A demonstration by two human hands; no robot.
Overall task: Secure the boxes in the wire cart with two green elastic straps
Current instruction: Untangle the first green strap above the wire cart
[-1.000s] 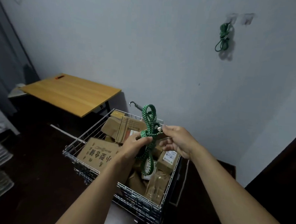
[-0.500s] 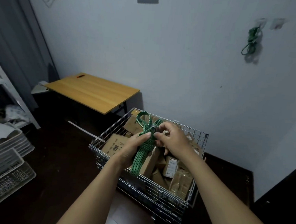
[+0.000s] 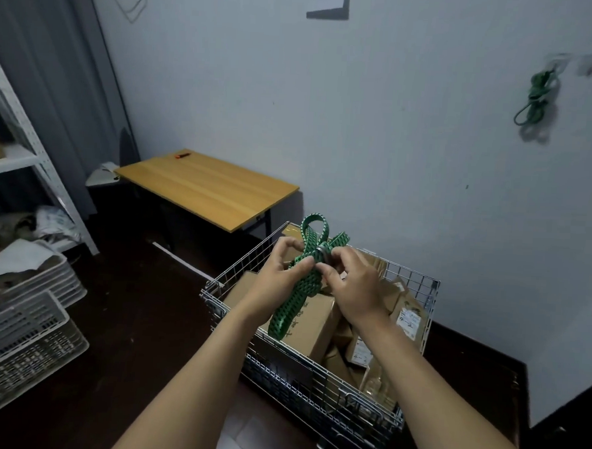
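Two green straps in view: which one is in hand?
The black-flecked strap above the wire cart, gripped by left hand and right hand; the other strap hangs bunched from a wall hook.

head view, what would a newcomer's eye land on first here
The folded green strap stands out most, pinched between the left hand and right hand above the wire cart, which is packed with brown boxes. A second green strap hangs from a hook on the wall at upper right.
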